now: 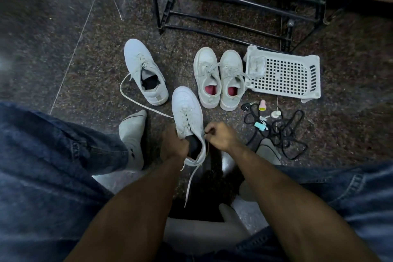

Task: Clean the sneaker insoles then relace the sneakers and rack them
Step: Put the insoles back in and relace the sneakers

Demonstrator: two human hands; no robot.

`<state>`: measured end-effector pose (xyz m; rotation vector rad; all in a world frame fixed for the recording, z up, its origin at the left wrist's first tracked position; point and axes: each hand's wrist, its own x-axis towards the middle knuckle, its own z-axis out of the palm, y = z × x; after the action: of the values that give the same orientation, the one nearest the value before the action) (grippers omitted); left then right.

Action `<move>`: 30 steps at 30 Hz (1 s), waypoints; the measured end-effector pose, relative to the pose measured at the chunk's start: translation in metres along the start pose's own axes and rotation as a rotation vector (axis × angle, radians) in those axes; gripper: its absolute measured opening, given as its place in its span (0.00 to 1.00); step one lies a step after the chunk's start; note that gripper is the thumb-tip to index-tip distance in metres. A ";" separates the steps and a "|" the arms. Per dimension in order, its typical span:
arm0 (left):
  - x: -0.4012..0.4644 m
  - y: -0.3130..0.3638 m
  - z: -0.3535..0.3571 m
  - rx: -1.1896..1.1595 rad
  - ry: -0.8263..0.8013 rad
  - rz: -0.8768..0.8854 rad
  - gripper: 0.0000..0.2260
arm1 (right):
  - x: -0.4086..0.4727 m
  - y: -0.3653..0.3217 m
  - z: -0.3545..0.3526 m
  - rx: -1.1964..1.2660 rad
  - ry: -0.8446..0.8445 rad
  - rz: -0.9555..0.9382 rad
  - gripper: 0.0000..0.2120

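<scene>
**Lacing a white sneaker on a speckled stone floor**

Nearest, two denim-clad legs frame the view, with bare forearms reaching forward between them. The left hand (173, 144) grips the collar and tongue of a white sneaker (188, 117) that points away, toe far. The right hand (219, 136) has its fingers curled together, pinching a lace (192, 178) at the sneaker's right edge; the lace's loose end hangs down toward the viewer. A socked foot (133, 134) rests on the floor just left of the sneaker.

The floor (350, 112) is dark, speckled polished stone, with a pale seam running diagonally at left. To the right lies a tangle of black cord (285, 134) with small bottles among it. Farther off sit a single white sneaker (144, 70) trailing a long lace, a pair with pink insoles (219, 76), and a white perforated tray (285, 74). Beyond them stands a black metal rack (234, 0).
</scene>
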<state>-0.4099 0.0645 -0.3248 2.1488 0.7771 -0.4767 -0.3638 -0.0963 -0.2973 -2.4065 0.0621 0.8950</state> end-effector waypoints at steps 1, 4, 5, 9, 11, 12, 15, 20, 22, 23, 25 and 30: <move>0.013 -0.009 0.006 0.038 -0.039 0.050 0.18 | 0.002 -0.001 0.001 -0.001 0.004 -0.005 0.10; 0.010 0.014 -0.013 0.227 -0.170 0.135 0.18 | 0.007 -0.012 0.008 0.018 -0.066 -0.017 0.16; 0.005 0.024 -0.022 0.286 -0.171 0.151 0.14 | 0.008 -0.016 0.012 -0.012 -0.080 -0.016 0.14; 0.007 0.027 -0.031 0.414 -0.157 0.173 0.08 | 0.009 -0.023 0.026 -0.137 0.042 0.014 0.04; 0.010 0.029 -0.033 0.445 -0.204 0.209 0.08 | 0.008 -0.023 0.025 -0.166 0.059 0.002 0.03; 0.012 0.031 -0.035 0.446 -0.223 0.207 0.09 | 0.008 -0.021 0.022 -0.178 0.049 -0.010 0.02; 0.021 0.033 -0.046 0.393 -0.234 0.119 0.12 | 0.009 -0.011 0.002 -0.241 0.042 -0.014 0.04; 0.029 0.036 -0.064 0.399 -0.238 -0.060 0.17 | 0.009 0.007 -0.037 -0.425 0.083 0.052 0.05; 0.027 0.040 -0.064 0.349 -0.229 -0.068 0.14 | 0.007 0.005 -0.042 -0.476 0.079 0.052 0.05; 0.026 0.043 -0.065 0.309 -0.219 -0.064 0.11 | 0.006 0.003 -0.043 -0.484 0.064 0.058 0.04; 0.029 0.046 -0.073 0.172 -0.207 -0.060 0.05 | 0.008 0.000 -0.045 -0.446 -0.022 0.073 0.02; 0.039 0.069 -0.094 -0.284 -0.241 -0.125 0.09 | 0.008 -0.007 -0.070 -0.138 -0.378 0.039 0.06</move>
<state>-0.3281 0.1177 -0.2501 1.7508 0.7938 -0.6368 -0.3149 -0.1256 -0.2556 -2.3218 -0.0998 1.3972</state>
